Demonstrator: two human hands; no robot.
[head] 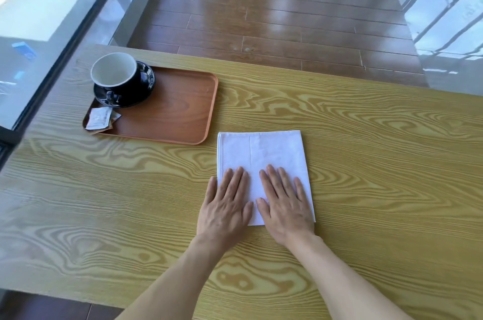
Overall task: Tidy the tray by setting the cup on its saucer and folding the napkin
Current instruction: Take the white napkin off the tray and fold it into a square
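Head view, 1 frame, looking down on wood-grain table (366,163).

Item 1: napkin (271,152). White, square-ish, lying flat on table just right of tray's near corner, not on it. Layered edges along left side, vertical crease left of centre; looks folded at least once. Probably thin, limp, light; no stiffness, prone to sliding on smooth tabletop unless pinned. Best taken by a corner or free edge w/ a pinch, other palm holding the rest down; crease pressed flat afterwards.

Item 2: left hand (224,204). Palm down on napkin's near left part, fingers extended, close together, flat. Gripping nothing, only pressing.

Item 3: right hand (286,204). Palm down on near right part, fingers (285,178) slightly spread, flat. Nothing held. Thumbs of the 2 hands nearly meeting over napkin centre.

Item 4: cup (115,71). Dark outside, white inside, looks empty, upright on saucer (146,84), handle toward viewer. Likely ceramic, so rigid, breakable, glazed and slick. Cup part of task appears done.

Item 5: tray (183,110). Reddish-brown, rounded corners, far left of table; cup and saucer at its far left end.

Item 6: sachets (100,118). Crumpled wrappers, approx. 2, at tray's near left corner; print unreadable.

Status: smoothing or folding stage; napkin probably due back on tray.
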